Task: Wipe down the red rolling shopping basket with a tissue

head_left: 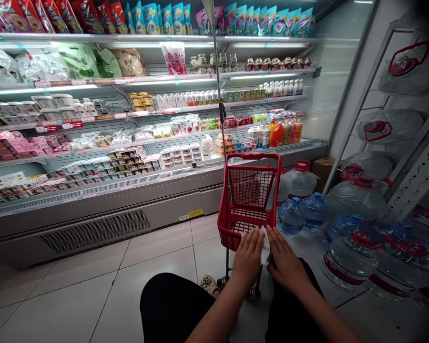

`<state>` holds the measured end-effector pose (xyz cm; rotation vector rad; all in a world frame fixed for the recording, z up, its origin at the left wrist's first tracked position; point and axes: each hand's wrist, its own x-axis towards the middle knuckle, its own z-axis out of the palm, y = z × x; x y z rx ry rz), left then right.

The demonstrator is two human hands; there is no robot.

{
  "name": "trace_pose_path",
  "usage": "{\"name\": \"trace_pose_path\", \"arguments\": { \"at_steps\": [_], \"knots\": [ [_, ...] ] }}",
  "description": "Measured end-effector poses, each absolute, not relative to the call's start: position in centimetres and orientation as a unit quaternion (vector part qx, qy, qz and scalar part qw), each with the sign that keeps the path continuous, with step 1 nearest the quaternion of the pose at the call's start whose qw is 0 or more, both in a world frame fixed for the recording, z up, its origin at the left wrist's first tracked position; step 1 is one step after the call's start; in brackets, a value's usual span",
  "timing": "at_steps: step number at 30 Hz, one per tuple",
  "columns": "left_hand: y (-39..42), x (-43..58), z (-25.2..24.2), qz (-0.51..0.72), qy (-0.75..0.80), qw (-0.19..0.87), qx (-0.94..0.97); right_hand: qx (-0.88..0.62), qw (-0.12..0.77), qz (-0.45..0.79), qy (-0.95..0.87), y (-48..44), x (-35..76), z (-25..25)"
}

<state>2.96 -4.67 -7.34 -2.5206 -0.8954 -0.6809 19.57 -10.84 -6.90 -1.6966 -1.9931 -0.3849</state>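
A small red plastic shopping cart (222, 216) stands in front of my knees, its mesh basket turned towards me. My left hand (250, 252) lies over a white tissue (265, 247), pressing it on the near rim of the basket with fingers together. White edges of the tissue show on both sides of those fingers. Beside it my right hand (285, 255) rests with its fingers stretched out at the cart's near right corner, by the tissue's edge. Its palm is hidden, and I cannot tell whether it also grips the tissue.
Behind the cart runs a lit refrigerated shelf unit (164, 197) stocked with cups, bottles and bags. Large water bottles (350, 259) with red handles and smaller blue-tinted bottles (292, 216) crowd the right side. A metal rack (409, 176) rises there. Tiled floor (157, 247) lies to the left.
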Motion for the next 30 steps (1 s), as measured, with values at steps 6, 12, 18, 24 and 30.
{"name": "trace_pose_path", "arguments": {
  "at_steps": [6,12,18,24,30],
  "knots": [
    [-1.2,-4.2,-5.6,-0.235,-0.375,0.181,-0.878,-0.626,0.24,-0.131,-0.73,-10.8,19.1,-6.2],
    [-0.2,-3.8,-6.1,-0.255,-0.45,0.166,-0.84,-0.635,0.266,-0.118,-0.715,-11.0,18.3,-5.8],
    [-4.4,4.3,-8.3,-0.263,-0.377,0.187,-0.868,-0.625,0.273,-0.115,-0.722,-10.7,18.6,-6.7],
    [-4.5,3.9,-7.4,-0.254,-0.315,0.2,-0.892,-0.618,0.264,-0.122,-0.731,-10.5,19.3,-6.9],
    [-1.6,-3.4,-5.8,-0.228,-0.37,0.196,-0.879,-0.633,0.248,-0.116,-0.724,-10.7,19.0,-6.4]
  ]
}}
